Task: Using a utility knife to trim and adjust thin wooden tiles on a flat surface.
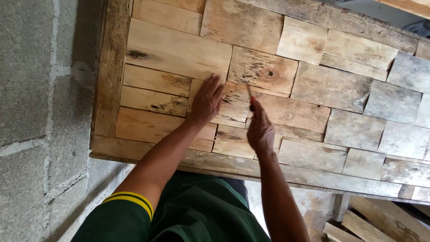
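Note:
A wide panel [354, 130] made of many rough wooden blocks fitted like tiles fills the view, framed by a darker wooden border [109, 67]. My left hand [207, 99] lies flat, fingers together, on a pale block [235, 105] near the panel's middle. My right hand [260, 130] is closed around a thin red pencil [251, 96], whose tip touches the same block just right of my left hand.
A grey concrete block wall [36, 121] stands on the left. Loose wooden slats [363, 224] lie on the floor at the lower right, below the panel's near edge [313, 177]. My green shirt with a yellow sleeve band [130, 199] shows at the bottom.

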